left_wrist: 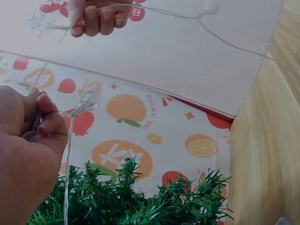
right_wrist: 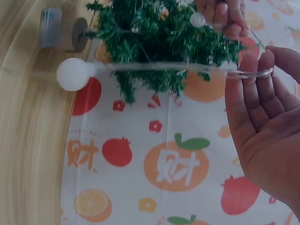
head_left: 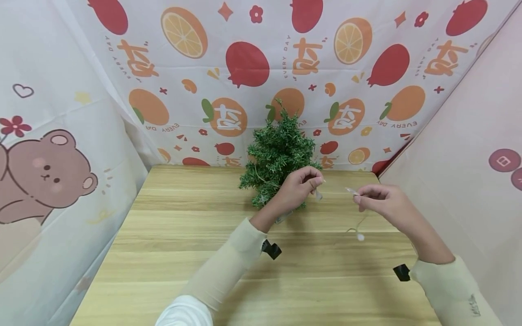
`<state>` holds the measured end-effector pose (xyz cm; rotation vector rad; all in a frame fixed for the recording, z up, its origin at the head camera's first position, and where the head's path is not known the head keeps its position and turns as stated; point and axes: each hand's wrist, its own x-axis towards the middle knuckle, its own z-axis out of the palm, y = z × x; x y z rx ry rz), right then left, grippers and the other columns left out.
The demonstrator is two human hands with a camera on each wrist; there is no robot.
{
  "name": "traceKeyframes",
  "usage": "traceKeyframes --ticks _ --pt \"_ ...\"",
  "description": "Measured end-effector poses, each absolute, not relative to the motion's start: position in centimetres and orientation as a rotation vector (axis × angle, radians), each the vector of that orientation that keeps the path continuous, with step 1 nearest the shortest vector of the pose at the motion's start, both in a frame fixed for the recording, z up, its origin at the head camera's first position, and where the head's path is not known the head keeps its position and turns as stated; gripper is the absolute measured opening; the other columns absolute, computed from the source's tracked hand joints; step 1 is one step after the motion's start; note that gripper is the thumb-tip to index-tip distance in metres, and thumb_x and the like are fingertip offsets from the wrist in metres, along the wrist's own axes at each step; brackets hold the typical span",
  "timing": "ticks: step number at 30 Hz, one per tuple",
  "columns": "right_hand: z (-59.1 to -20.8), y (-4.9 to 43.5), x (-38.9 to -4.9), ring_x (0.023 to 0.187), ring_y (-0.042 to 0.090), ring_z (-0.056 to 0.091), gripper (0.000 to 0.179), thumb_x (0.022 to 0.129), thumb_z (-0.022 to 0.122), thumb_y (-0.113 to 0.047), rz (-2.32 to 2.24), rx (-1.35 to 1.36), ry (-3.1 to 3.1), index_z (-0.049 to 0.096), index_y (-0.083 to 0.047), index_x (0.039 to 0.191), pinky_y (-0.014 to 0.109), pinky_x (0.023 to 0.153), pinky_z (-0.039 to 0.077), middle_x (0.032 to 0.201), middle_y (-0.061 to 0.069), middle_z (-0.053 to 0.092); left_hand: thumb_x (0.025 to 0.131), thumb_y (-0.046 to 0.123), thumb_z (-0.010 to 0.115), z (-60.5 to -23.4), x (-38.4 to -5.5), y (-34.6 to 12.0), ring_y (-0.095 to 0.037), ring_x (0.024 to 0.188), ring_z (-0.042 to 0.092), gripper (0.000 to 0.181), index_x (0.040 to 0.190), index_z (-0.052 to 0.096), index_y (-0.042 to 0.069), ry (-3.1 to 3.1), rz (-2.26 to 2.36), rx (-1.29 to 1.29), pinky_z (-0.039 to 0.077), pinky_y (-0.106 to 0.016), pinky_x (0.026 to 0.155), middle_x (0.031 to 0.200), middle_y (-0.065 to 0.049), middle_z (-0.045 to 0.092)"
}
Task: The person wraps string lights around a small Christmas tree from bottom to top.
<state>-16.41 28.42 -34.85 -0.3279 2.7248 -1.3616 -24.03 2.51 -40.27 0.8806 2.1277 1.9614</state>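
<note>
A small artificial pine tree [head_left: 281, 149] stands on the table, against the printed cloth. My left hand [head_left: 297, 188] is in front of its right side and pinches the thin wire of a string of lights [left_wrist: 69, 159]. A clear ball light [left_wrist: 90, 100] hangs beside those fingers. To the right, my right hand [head_left: 383, 199] pinches the same string between thumb and fingers. A snowflake-shaped light [left_wrist: 43, 23] sticks out past its fingertips. Below the right hand dangles a white ball light [right_wrist: 73, 74] on a loop of wire.
The wooden table [head_left: 171, 253] ends at a fruit-patterned cloth [head_left: 248, 63] behind, with a bear-printed cloth [head_left: 49, 181] at left and a pale panel [head_left: 461, 149] at right. Near the tree's round base [right_wrist: 80, 35] lies a small clear box [right_wrist: 50, 27].
</note>
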Motion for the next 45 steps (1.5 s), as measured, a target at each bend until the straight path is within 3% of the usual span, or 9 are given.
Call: traceKeyframes --ticks 8,16,24,29,35,39,45 --pt "-35.0 31.4 -16.7 0.078 0.015 0.064 0.018 0.098 0.068 -0.023 -1.337 -0.309 2.819 0.072 -0.007 0.102 0.022 0.075 0.051 0.077 0.002 0.069 0.106 0.025 0.053 -40.3 -24.1 2.7 -0.023 0.08 0.057 0.021 0.112 0.063 0.007 2.101 2.027 0.829 0.048 -0.026 0.068 0.097 -0.004 0.059" --pt "-35.3 34.2 -16.9 0.08 0.016 0.063 0.024 0.099 0.067 -0.026 -1.367 -0.203 2.843 0.071 -0.002 0.099 0.018 0.08 0.048 0.076 0.003 0.067 0.104 0.029 0.055 -40.3 -24.5 2.7 -0.016 0.072 0.055 0.021 0.108 0.064 0.01 2.143 2.076 0.711 0.044 -0.027 0.058 0.089 -0.015 0.058" --pt "-36.0 37.2 -17.0 0.082 0.011 0.062 0.022 0.1 0.066 -0.028 -1.362 -0.117 2.881 0.071 -0.006 0.102 0.016 0.08 0.043 0.077 -0.003 0.068 0.106 0.028 0.053 -40.7 -25.0 2.7 -0.015 0.069 0.053 0.021 0.11 0.063 0.009 2.157 2.109 0.713 0.042 -0.026 0.056 0.093 -0.024 0.059" --pt "-36.5 38.5 -17.1 0.082 0.01 0.061 0.019 0.102 0.062 -0.02 -1.404 -0.154 2.923 0.07 -0.002 0.101 0.018 0.079 0.043 0.076 -0.003 0.065 0.106 0.027 0.053 -40.6 -25.1 2.8 -0.016 0.069 0.053 0.021 0.109 0.063 0.009 2.177 2.113 0.702 0.041 -0.026 0.056 0.089 -0.016 0.059" --pt "-36.5 39.1 -17.1 0.077 0.011 0.059 0.015 0.102 0.057 -0.005 -1.747 -0.306 2.791 0.068 0.003 0.096 0.018 0.077 0.045 0.076 -0.003 0.063 0.105 0.03 0.054 -40.3 -24.7 3.7 -0.024 0.077 0.06 0.022 0.112 0.064 0.012 2.263 2.056 0.69 0.049 -0.032 0.064 0.088 -0.006 0.059" --pt "-36.1 39.0 -17.2 0.075 0.012 0.059 0.014 0.101 0.057 0.0 -2.085 -0.36 2.576 0.069 0.003 0.094 0.018 0.071 0.05 0.078 0.0 0.065 0.105 0.033 0.053 -40.4 -24.8 4.7 -0.019 0.076 0.06 0.024 0.113 0.064 0.013 2.332 1.995 0.714 0.05 -0.031 0.066 0.092 -0.003 0.06" --pt "-35.0 37.8 -17.3 0.072 0.011 0.06 0.012 0.1 0.062 -0.005 -2.243 -0.259 2.497 0.071 0.001 0.095 0.017 0.068 0.052 0.08 0.0 0.067 0.106 0.029 0.054 -40.9 -25.2 6.0 -0.013 0.069 0.052 0.022 0.116 0.067 0.015 2.451 1.879 0.78 0.044 -0.025 0.061 0.093 0.001 0.06"
